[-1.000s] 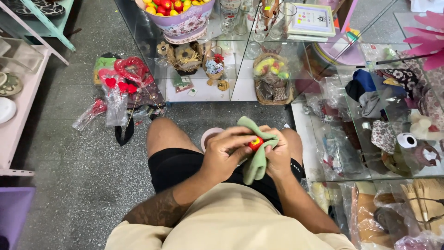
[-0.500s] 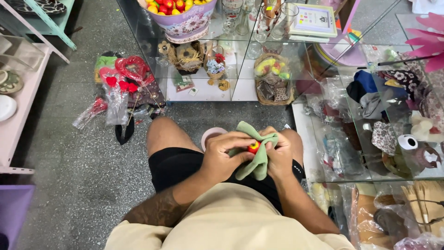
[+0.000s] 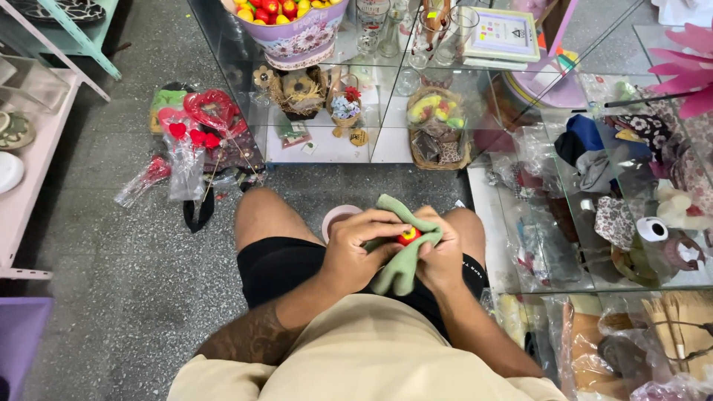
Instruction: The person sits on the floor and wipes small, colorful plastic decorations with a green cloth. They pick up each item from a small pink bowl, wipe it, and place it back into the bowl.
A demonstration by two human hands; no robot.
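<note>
- Left hand (image 3: 364,249) and right hand (image 3: 440,254): closed together on green cloth (image 3: 403,263) wrapped about small red and yellow object (image 3: 408,236), above lap.
- Pink roll (image 3: 336,217): behind hands, between knees.
- Glass shelf (image 3: 334,152): ahead, holding woven basket (image 3: 437,126).
- Red heart ornaments (image 3: 200,119): on floor, left.

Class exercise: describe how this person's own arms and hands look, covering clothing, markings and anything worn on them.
Both hands, left hand and right hand, are bare, with no gloves. No rings or watch show. The forearms are uncovered; the left forearm bears a dark tattoo. Short beige sleeves end above the elbows.
</note>
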